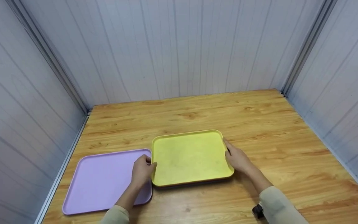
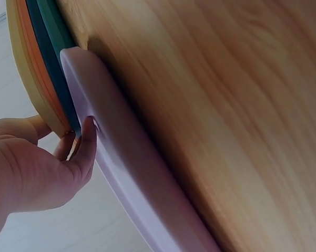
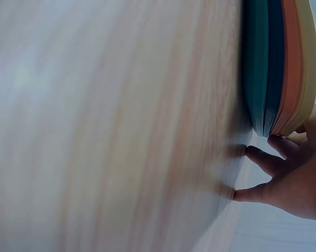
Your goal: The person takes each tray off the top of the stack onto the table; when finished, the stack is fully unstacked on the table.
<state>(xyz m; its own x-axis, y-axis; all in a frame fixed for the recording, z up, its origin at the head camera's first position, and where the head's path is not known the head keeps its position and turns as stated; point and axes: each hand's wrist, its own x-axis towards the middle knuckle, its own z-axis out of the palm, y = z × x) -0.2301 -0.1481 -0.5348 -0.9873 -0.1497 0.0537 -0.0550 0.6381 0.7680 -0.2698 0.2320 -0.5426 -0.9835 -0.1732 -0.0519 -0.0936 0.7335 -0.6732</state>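
A yellow tray (image 1: 191,158) tops a neat stack, with an orange tray (image 2: 34,58), a dark blue tray (image 3: 275,63) and a green tray (image 3: 255,68) beneath it in the wrist views. My left hand (image 1: 142,171) holds the stack's left rim, thumb over the yellow edge and fingers lower at its side. One of its fingertips is right at the purple tray (image 1: 104,177), which lies to the left against the stack. At the stack's right edge, my right hand (image 1: 238,158) grips the yellow rim, two of its fingers stretched down toward the tabletop.
The wooden table (image 1: 191,115) carries the trays near its front half. Pale panelled walls (image 1: 185,46) enclose it at the back and both sides. A small black object (image 1: 257,211) shows by the right sleeve.
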